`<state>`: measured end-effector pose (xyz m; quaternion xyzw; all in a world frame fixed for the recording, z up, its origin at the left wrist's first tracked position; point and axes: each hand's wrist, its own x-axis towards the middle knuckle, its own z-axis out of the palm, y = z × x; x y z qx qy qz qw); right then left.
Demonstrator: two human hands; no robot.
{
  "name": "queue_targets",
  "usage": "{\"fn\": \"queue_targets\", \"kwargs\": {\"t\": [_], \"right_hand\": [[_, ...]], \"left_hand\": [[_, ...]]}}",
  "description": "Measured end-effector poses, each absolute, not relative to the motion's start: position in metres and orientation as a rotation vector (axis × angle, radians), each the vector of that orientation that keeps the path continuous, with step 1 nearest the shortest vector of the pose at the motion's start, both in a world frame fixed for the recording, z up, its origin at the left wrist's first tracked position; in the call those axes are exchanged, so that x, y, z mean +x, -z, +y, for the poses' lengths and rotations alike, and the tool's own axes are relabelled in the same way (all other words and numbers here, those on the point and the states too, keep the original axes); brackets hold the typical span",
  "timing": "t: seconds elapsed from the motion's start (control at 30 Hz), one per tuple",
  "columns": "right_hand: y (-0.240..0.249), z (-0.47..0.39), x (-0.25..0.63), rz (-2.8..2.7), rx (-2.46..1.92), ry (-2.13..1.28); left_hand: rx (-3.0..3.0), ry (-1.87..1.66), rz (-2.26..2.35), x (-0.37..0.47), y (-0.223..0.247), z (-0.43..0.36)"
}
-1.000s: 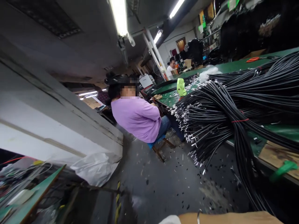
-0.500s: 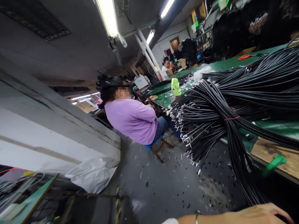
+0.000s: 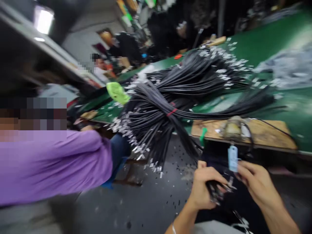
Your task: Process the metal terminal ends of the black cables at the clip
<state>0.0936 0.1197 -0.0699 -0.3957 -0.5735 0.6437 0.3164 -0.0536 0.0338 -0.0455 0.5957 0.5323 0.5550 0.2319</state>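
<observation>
Blue tag [image 3: 233,158] in right hand [image 3: 255,182], any print unreadable

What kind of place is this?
Probably a small cable workshop: bundled black cables with pale ends lie on a long green table, and a person in purple sits beside it.
</observation>
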Motion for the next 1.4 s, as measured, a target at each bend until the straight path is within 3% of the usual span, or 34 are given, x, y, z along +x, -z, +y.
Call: {"fn": "queue_targets", "kwargs": {"t": [0.47, 0.87, 1.13, 1.27, 1.4], "right_hand": [[0.040, 0.144, 0.070, -1.442, -0.811, -1.834], [0.045, 0.136, 0.069, -0.782, -0.482, -2.348], [0.084, 0.131, 0.118, -1.050, -0.740, -1.996], [0.078, 0.118, 0.130, -1.363, -0.888, -1.806], [0.059, 0.113, 0.120, -1.612, -0.782, -1.835]], "left_hand": [[1.518, -1.625, 1.591, -0.043, 0.042, 0.043], [1.568, -1.528, 1.595, -0.038, 0.032, 0.051], [1.592, -1.622, 1.364, -0.046, 0.037, 0.041], [1.591, -1.620, 1.271, -0.049, 0.042, 0.037], [1.662, -1.535, 1.312, -0.052, 0.041, 0.036]]}}
